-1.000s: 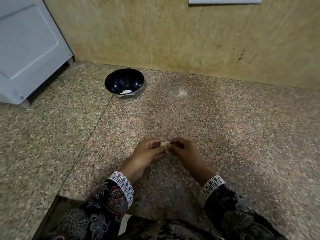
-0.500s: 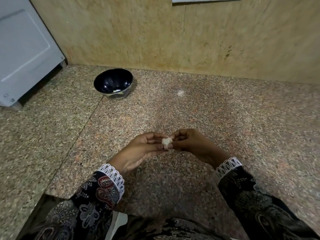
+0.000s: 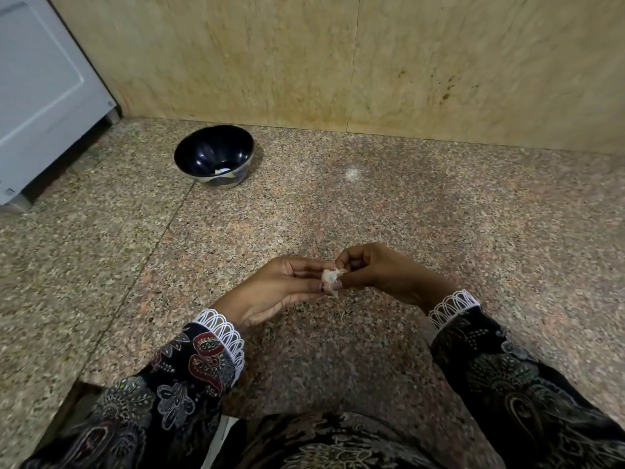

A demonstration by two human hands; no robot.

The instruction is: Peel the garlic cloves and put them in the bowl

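A small pale garlic clove point(image 3: 328, 275) with loose papery skin sits between my two hands above the granite counter. My left hand point(image 3: 277, 290) holds it at the fingertips, palm turned up. My right hand point(image 3: 378, 270) pinches the clove's skin from the right, fingers curled. A dark glossy bowl point(image 3: 203, 147) stands at the back left of the counter, with a pale piece point(image 3: 222, 170) lying in its bottom.
A grey-white appliance point(image 3: 44, 89) stands at the far left on the counter. A tan stone wall point(image 3: 372, 62) closes off the back. A small whitish fleck point(image 3: 351, 173) lies on the granite point(image 3: 473, 214) right of the bowl. The counter edge drops off at bottom left.
Both hands have lifted slightly and spread apart at the wrists while still working the clove; more loose skin shows at the clove. The bowl has stayed in place.
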